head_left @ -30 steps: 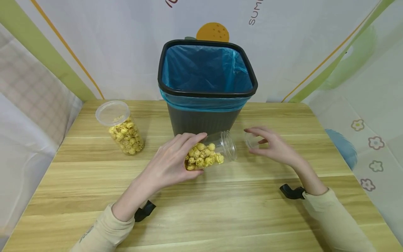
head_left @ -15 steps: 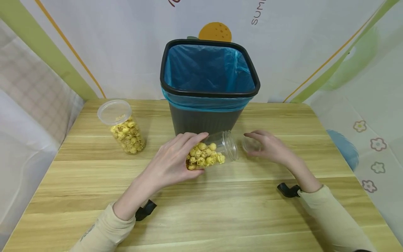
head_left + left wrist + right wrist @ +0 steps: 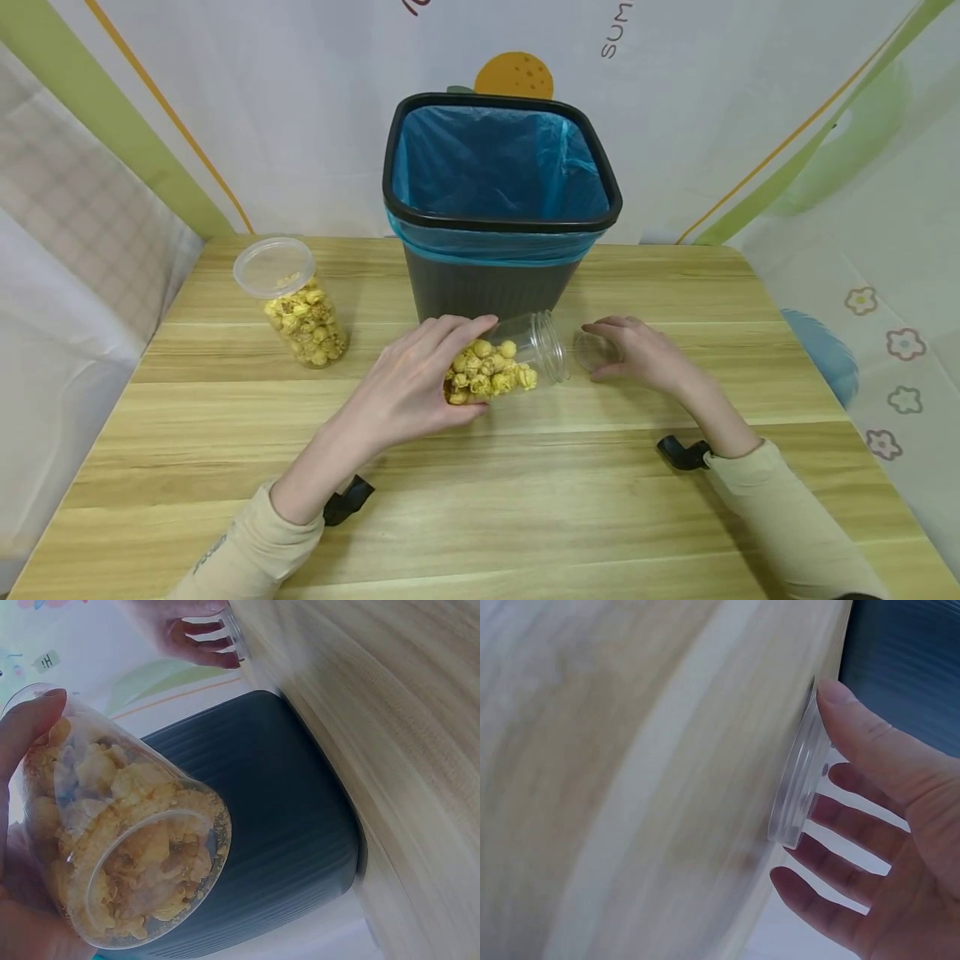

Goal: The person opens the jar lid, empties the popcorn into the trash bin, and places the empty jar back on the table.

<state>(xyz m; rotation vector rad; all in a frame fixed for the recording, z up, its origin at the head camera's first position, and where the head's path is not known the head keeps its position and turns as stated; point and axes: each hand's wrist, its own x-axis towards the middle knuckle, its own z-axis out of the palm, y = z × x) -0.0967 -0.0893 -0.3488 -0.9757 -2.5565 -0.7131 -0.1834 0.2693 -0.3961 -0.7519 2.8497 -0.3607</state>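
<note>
My left hand (image 3: 416, 375) grips a clear plastic jar (image 3: 543, 346), thumb on one side and fingers on the other. The jar is tipped on its side, its uncapped mouth facing right, with yellow popcorn (image 3: 487, 371) inside. In the left wrist view the jar's base faces the camera. To the right, my right hand (image 3: 645, 354) holds a clear round lid (image 3: 596, 352) by its edge. The right wrist view has the thumb and fingertips at the rim of the lid (image 3: 799, 776), which is close over the table.
A dark bin (image 3: 491, 287) with a blue liner (image 3: 495, 246) stands behind the hands at the back middle. A second jar of popcorn (image 3: 303, 321) with its lid on stands upright at the left. The wooden table (image 3: 510, 508) ends at printed curtains.
My right hand has shifted slightly left and down with the lid, which now lies flatter near the table. The left hand and jar have stayed nearly still.
</note>
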